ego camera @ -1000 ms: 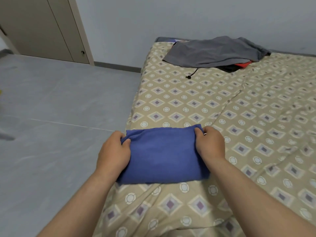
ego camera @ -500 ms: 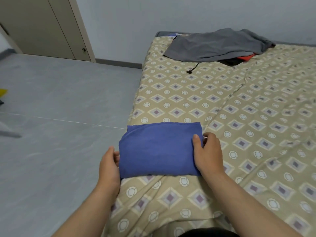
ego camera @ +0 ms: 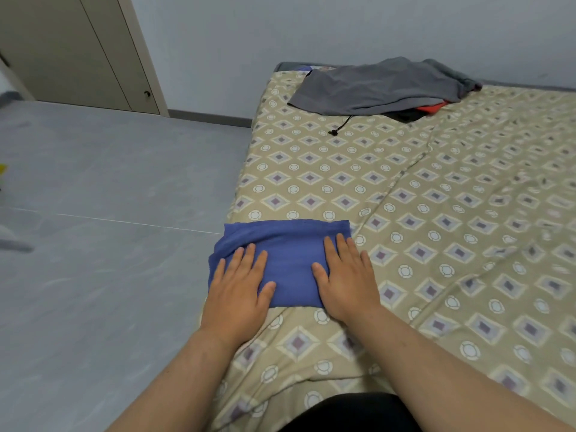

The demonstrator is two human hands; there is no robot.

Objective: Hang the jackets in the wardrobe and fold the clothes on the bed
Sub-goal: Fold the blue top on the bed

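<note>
Two hands lie flat with straight fingers on one folded blue cloth (ego camera: 290, 254): the left hand (ego camera: 237, 288) presses its left half and the right hand (ego camera: 346, 282) its right half. The cloth lies on the bed (ego camera: 436, 213). Well beyond the cloth, one grey garment (ego camera: 374, 88) covers one red piece (ego camera: 433, 108) and one black piece (ego camera: 405, 115). Far left of the cloth stands one wardrobe door (ego camera: 78, 48).

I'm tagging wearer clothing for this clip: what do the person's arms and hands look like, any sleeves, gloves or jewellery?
The left forearm and right forearm are bare to the frame edge, no sleeves showing. The left hand and right hand wear no gloves, rings or watch.
</note>
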